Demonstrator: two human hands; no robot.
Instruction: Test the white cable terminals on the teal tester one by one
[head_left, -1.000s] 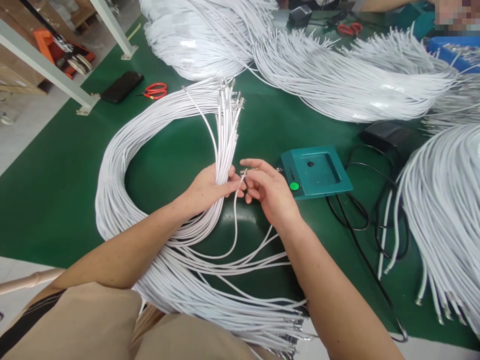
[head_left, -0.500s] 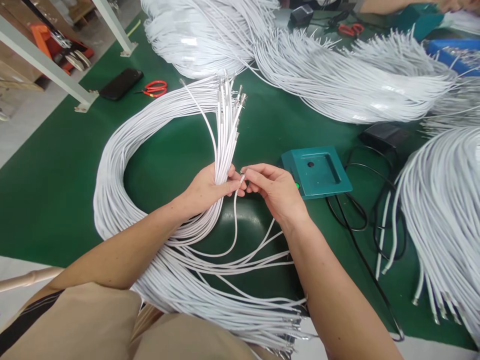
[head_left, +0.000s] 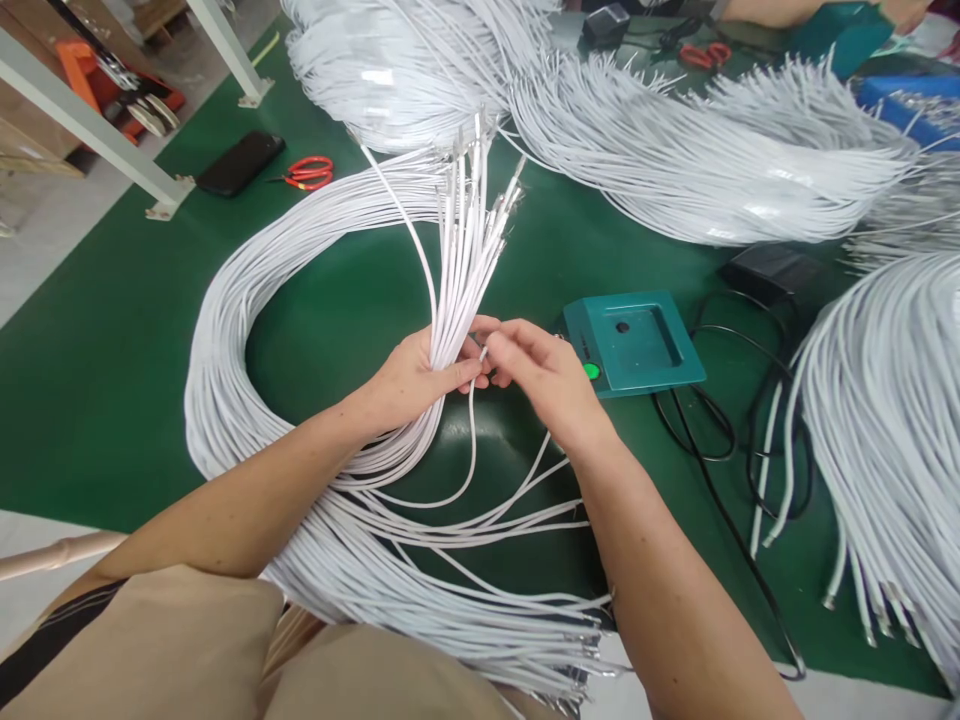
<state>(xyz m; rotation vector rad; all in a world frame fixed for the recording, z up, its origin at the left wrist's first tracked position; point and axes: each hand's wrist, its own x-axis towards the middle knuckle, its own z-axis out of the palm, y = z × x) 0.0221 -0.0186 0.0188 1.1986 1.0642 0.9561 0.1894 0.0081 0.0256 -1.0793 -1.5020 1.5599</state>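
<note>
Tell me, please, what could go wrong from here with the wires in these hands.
The single wire at the right hand could slip, since it appears pinched near its end. The bundle in the left hand fans out at its top, so it might tangle. The lower wires lie close to the right forearm, which could catch them.

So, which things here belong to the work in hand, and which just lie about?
In use:
left hand, holding white wire bundle
right hand, at single wire
teal device, probably

Apparently lying about:
black phone-like object
red-handled scissors beside it
</note>
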